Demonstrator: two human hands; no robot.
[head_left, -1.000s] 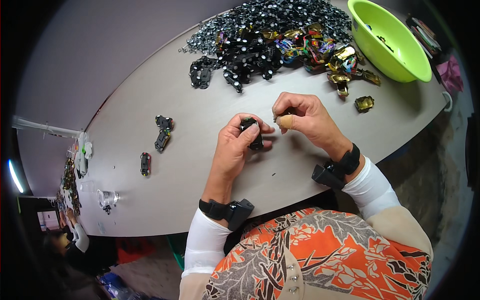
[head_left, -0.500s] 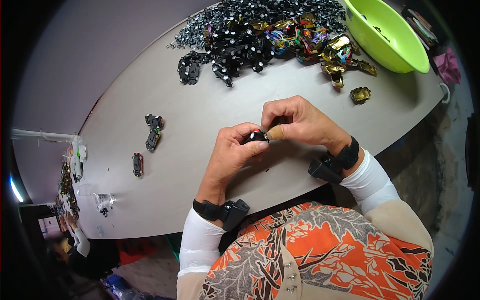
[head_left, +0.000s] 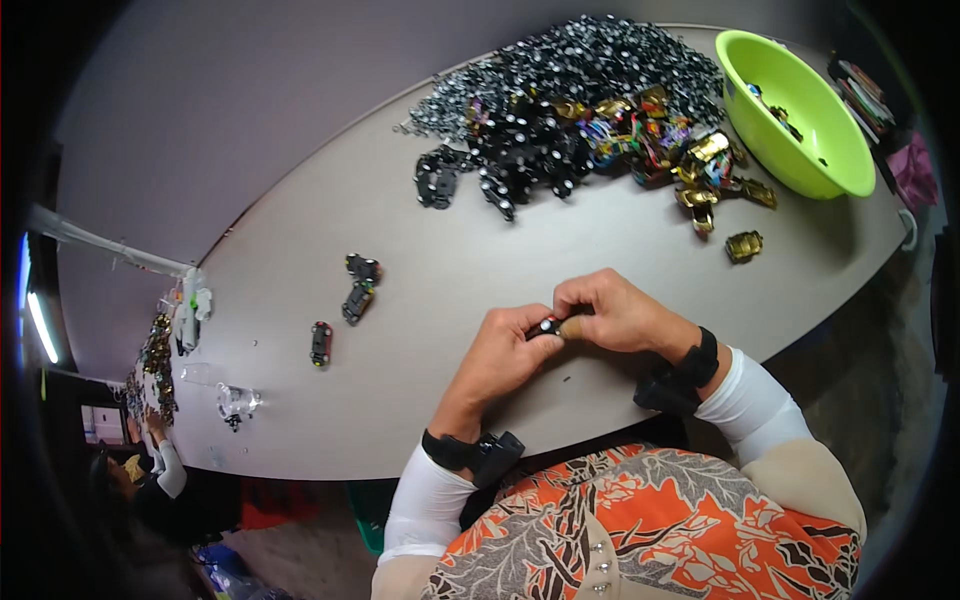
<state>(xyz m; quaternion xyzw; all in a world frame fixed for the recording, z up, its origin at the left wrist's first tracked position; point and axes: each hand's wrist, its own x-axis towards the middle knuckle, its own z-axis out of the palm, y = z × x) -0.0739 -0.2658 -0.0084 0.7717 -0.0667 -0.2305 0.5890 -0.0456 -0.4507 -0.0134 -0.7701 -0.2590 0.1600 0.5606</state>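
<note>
Both of my hands meet over the near part of the table, pinching a small toy car (head_left: 544, 327) between them. A dark body, a pale wheel and a bit of red show; fingers cover the rest. My left hand (head_left: 505, 350) has its thumb and fingers closed on the car's left end. My right hand (head_left: 618, 318), a tan wrap on its thumb, is closed at the other end. Left of my hands, one toy car (head_left: 320, 343) lies apart from two touching ones, car (head_left: 357, 301) and car (head_left: 363, 267). A gold car shell (head_left: 744, 246) lies beyond my right hand.
At the back are heaps of small wheel parts (head_left: 600, 65), black car bases (head_left: 525, 155) and coloured shells (head_left: 645, 135). A green basin (head_left: 852, 178) holds a few pieces. Clear cups (head_left: 238, 402) stand far left, near a co-worker (head_left: 170, 478). A dark scrap (head_left: 567, 379) lies nearby.
The whole view has shifted, so the table's things sit lower and further right. My hands stay together on the toy car, with the right fingers now closer around it.
</note>
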